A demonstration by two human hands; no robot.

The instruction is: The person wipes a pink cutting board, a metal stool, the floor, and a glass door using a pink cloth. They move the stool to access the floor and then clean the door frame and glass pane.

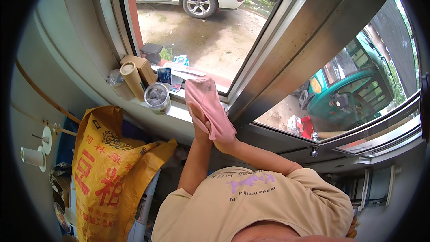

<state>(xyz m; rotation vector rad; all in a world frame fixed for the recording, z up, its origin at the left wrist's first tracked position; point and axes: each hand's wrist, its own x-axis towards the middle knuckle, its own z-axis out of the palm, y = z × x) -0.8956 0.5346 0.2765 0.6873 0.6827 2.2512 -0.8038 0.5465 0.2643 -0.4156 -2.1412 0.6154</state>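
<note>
Both hands are raised together in front of the window, with a pink cloth (215, 107) between and over them. My left hand (201, 119) presses on the cloth's left side, its fingers partly tucked into the folds. On the other side, my right hand (225, 144) is mostly covered by the cloth; only its base and wrist show, so its fingers are hidden. The cloth's upper end bears a greyish stain and stands near the window frame. Just left of it, a clear round tub (157, 98) of grey lumps rests on the sill.
The sill also holds a cardboard tube (132, 75), a cardboard box (142, 69), a blue packet (164, 75) and a bagged container (120, 84). A large yellow woven sack (104, 171) stands at the left, near thread spools (32, 156). Metal window frames (285, 43) border the right.
</note>
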